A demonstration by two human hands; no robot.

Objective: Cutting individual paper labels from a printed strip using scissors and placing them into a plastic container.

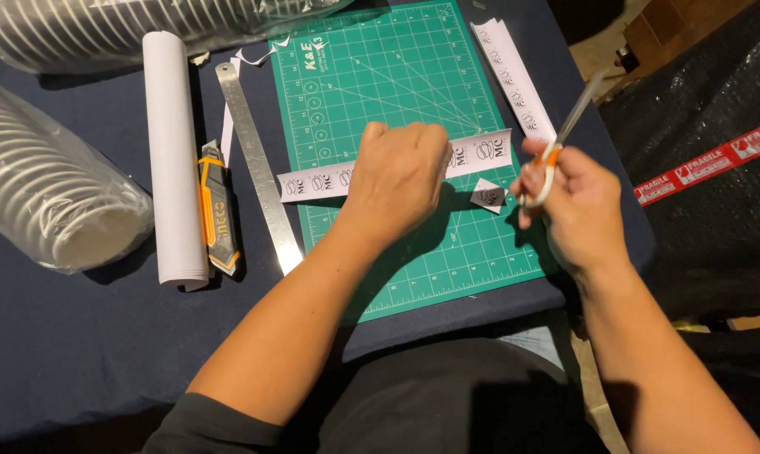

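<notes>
My left hand (pixel 397 172) rests knuckles-up on a long white printed paper strip (pixel 317 181) that lies across a green cutting mat (pixel 380 76). My right hand (pixel 565 197) grips a pair of scissors (pixel 556 143) with orange and white handles, blades pointing up and away, blurred. A small cut paper piece (pixel 487 195) lies on the mat between the two hands. The strip's right end (pixel 485 151) shows past my left hand.
A second printed strip (pixel 514 76) lies at the mat's right edge. Left of the mat sit a steel ruler (pixel 258 168), a utility knife (pixel 216 210), a white paper roll (pixel 174 160) and bagged stacks of cups (pixel 44 185). Black wrapped bundle (pixel 716 168) at right.
</notes>
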